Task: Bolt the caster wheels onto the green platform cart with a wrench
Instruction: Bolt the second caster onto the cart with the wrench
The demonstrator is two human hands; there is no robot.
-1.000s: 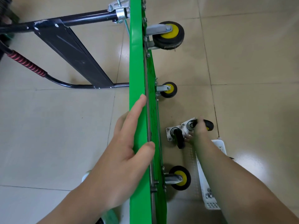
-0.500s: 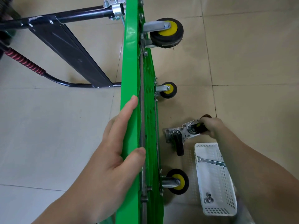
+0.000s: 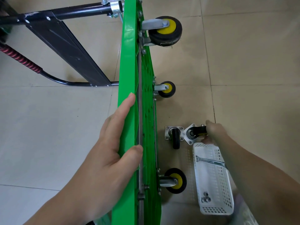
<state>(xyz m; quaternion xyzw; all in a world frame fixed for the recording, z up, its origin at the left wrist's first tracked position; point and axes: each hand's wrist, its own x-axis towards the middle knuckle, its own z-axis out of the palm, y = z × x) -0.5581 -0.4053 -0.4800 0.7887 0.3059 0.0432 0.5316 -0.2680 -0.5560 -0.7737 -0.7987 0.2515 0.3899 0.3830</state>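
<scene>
Down the middle of the frame the green platform cart stands on its long edge on the tiled floor, with its underside turned to the right so the mounting spots face the work. Three mounted casters stick out from that side. The left hand clamps the raised edge, fingers flat along one face and thumb hooked over the other, evidently to stop the cart tipping. At right centre the right hand closes round the wheel of a loose caster whose plate points toward the cart; I judge it is being picked up for fitting. A second loose caster lies just beside it. Below them a white basket holds the wrench across its upper end and a few nuts lower down, all within easy reach.
</scene>
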